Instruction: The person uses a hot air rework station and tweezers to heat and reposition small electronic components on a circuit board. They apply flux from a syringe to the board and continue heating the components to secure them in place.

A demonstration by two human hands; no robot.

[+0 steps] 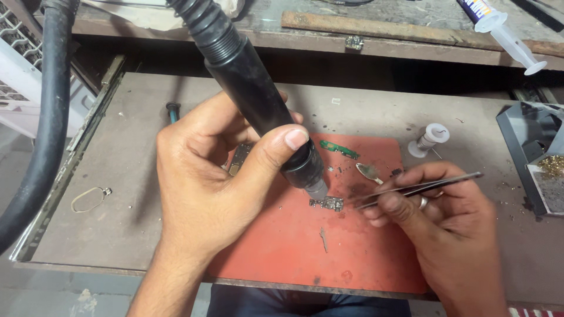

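Note:
My left hand (214,176) grips a black hot-air wand (258,100) with a ribbed hose, its metal nozzle pointing down just above a small circuit board (327,203) on the red mat (294,240). My right hand (437,217), a ring on one finger, holds metal tweezers (423,185) with their tips reaching left toward the same board. A green board strip (339,149) and a small metal piece (369,171) lie farther back on the mat. Another board (239,158) shows partly behind my left hand.
A solder spool (430,138) stands right of the mat. A grey tray with brass wool (543,170) sits at the right edge. A syringe (505,32) lies on the back shelf. A thick black hose (44,129) hangs at left, beside a wire loop (89,199) and a screwdriver (173,110).

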